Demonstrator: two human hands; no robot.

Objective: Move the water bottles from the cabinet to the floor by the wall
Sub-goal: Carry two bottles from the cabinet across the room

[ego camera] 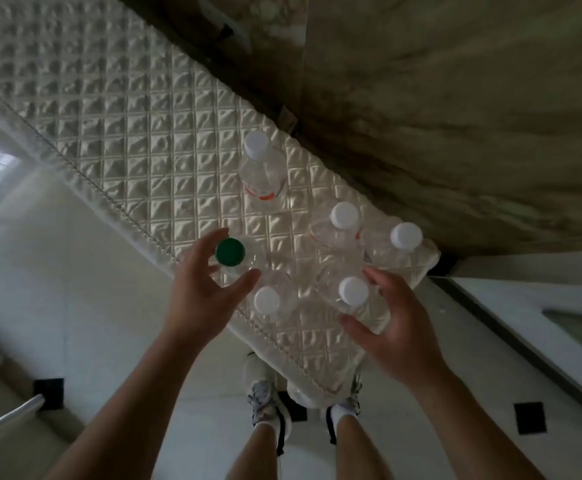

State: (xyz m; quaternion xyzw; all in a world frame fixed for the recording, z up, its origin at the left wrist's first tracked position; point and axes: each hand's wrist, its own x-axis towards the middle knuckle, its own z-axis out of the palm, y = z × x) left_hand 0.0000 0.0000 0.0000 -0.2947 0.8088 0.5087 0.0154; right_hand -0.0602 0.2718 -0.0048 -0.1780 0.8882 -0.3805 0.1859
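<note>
Across the centre of the frame, six water bottles stand upright on the cabinet's quilted cover point(127, 133): a green-capped bottle point(230, 251) at the cover's near edge and five white-capped ones, among them a labelled bottle point(263, 174) further up and a near-right bottle point(353, 292) close to the person. None has reached the pale tiled floor point(75, 306) at lower left. The left hand point(203, 282) is cupped round the green-capped bottle, fingers above and thumb below its shoulder. The right hand point(397, 317) is curved the same way about the near-right bottle. Whether either hand already presses on the plastic cannot be told, since both are blurred. The bottles look clear and thin-walled, and they seem full, so each is likely moderately heavy and a little yielding under a squeeze. The smooth sides may slip. The best hold is probably round the body just below the shoulder, or at the stiffer neck under the cap. The padded cover gives an uneven footing, so a nudged neighbour could tip.
</note>
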